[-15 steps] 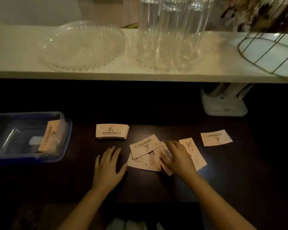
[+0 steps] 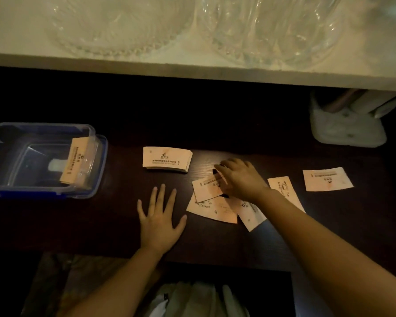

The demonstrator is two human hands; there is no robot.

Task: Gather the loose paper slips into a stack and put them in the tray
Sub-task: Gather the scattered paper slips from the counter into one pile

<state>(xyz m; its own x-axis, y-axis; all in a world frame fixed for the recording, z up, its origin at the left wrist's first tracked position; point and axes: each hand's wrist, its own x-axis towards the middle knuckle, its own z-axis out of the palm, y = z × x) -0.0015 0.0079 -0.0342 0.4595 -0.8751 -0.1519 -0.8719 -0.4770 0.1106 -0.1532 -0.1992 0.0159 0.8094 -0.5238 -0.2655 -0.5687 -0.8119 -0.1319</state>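
Several pinkish paper slips lie loose on the dark table. My right hand [image 2: 239,179] rests on the top slip [image 2: 207,187] of a small overlapping cluster [image 2: 212,211], fingers curled over its far edge. One slip [image 2: 284,191] lies under my right forearm, another single slip [image 2: 327,178] further right. A neat stack of slips [image 2: 166,159] sits at centre. My left hand [image 2: 159,217] lies flat, fingers spread, beside the cluster. The clear blue-rimmed tray [image 2: 98,156] at left holds a slip bundle [image 2: 74,160].
A pale shelf [image 2: 192,65] overhangs the back of the table, carrying glass bowls [image 2: 114,26]. A white holder [image 2: 348,129] stands under it at the right. The table's near edge runs just below my wrists, with cloth [image 2: 192,298] beneath.
My right hand has slid forward and left onto the top slip of the cluster. The view has come closer and tilted down. My left hand stays flat.
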